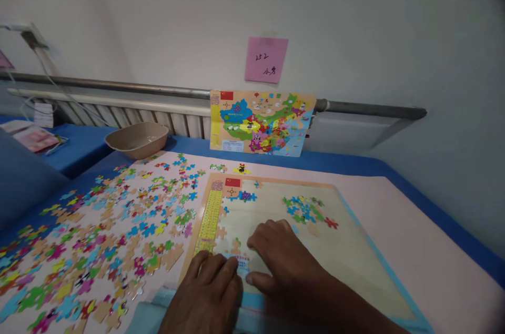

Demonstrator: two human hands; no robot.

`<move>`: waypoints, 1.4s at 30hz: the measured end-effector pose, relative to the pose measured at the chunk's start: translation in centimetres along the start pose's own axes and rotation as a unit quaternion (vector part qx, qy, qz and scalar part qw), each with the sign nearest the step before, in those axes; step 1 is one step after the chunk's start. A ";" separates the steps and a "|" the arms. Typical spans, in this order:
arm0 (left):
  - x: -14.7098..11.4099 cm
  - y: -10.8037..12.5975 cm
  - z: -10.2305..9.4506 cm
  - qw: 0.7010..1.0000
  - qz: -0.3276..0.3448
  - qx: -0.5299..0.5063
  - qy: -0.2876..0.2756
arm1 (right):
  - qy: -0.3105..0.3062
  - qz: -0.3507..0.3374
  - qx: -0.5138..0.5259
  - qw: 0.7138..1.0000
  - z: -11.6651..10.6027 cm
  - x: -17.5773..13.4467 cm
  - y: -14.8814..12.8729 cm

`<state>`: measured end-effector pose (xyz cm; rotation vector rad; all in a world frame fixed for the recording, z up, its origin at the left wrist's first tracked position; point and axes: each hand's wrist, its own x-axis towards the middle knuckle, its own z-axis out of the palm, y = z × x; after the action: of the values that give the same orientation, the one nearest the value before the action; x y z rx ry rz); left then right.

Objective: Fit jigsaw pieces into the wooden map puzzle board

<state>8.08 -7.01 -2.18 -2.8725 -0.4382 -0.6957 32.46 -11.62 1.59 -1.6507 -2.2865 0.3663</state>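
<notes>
My left hand rests palm down on the lower left of the puzzle board, fingertips touching the yellow strip and the joined pieces beside it. My right hand hovers at or touches the board just to the right, thumb and curved fingers apart, with no piece visible between them. Between the hands lies a light-blue text section, with a tan and green piece above it. A red flag section and grape piece sit at the upper left. Joined blue and green pieces lie at the upper right.
Many loose puzzle pieces spread across the pink sheet at left. Behind stand a brown plastic basin and a printed map picture, leaning against a metal rail. A pink note is stuck on the wall.
</notes>
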 end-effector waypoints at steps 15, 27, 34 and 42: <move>0.1 0.7 1.1 0.995 -0.036 0.021 0.088 | 0.033 -0.013 -0.013 0.999 2.3 -0.1 0.0; -0.8 0.6 1.5 0.997 -0.039 0.038 0.048 | 0.039 -0.019 -0.011 0.999 2.8 0.0 0.0; -1.1 1.4 1.7 0.992 0.008 -0.032 0.119 | 0.053 -0.016 0.009 0.998 2.6 -0.2 -0.1; -0.9 1.9 2.1 0.987 -0.007 -0.076 0.145 | 0.055 -0.029 0.014 0.998 3.4 -0.2 0.7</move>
<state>8.77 -8.63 -4.62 -2.8388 -0.3783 -1.1753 31.82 -11.75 -1.82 -1.5479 -2.2329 0.2871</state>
